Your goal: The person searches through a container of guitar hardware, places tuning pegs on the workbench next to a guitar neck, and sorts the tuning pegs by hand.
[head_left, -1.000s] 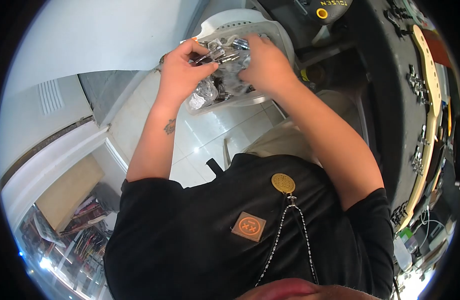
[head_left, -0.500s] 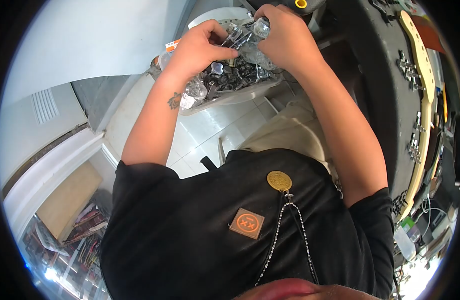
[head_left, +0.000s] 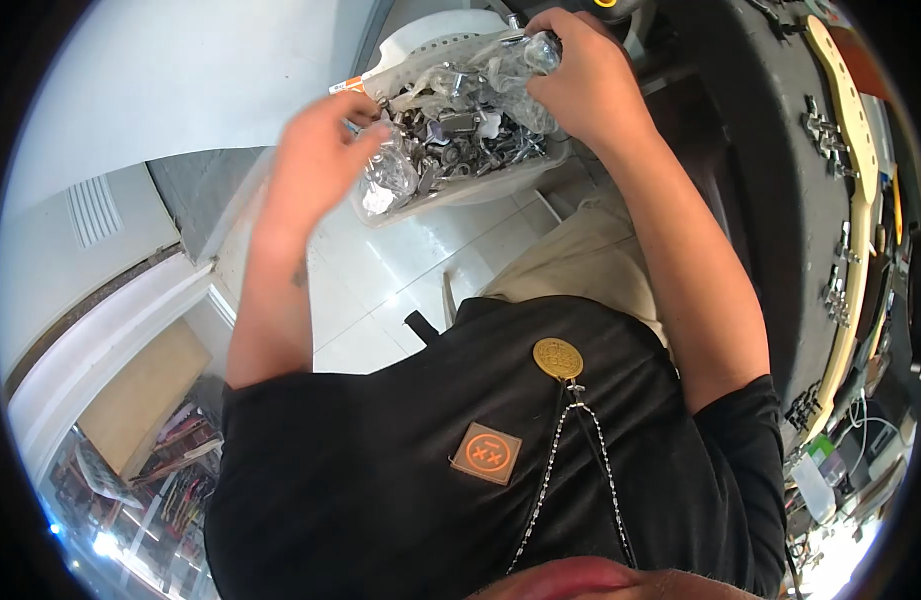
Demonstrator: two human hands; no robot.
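A white plastic bin (head_left: 470, 185) holds a jumble of small metal and black hardware parts (head_left: 460, 150), with clear plastic bags among them. At its far right corner, my right hand (head_left: 590, 80) is closed on a crumpled clear plastic bag (head_left: 542, 52). My left hand (head_left: 320, 155) is over the bin's left edge, slightly blurred, its fingers curled toward the thumb. A small bluish bit shows between them, too unclear to name. Just beside the left thumb sits another clear plastic bag (head_left: 388, 178) inside the bin.
On the dark bench at right lies a pale guitar neck (head_left: 860, 190) with metal tuners (head_left: 825, 135) beside it. A white panel (head_left: 180, 80) stands at left. Below the bin is a tiled floor (head_left: 380, 270). An orange and white box (head_left: 346, 87) touches the bin's far left.
My left hand has moved left and toward me, from the middle of the bin to its left edge. My right hand has shifted slightly, still with the plastic bag. More of the parts show.
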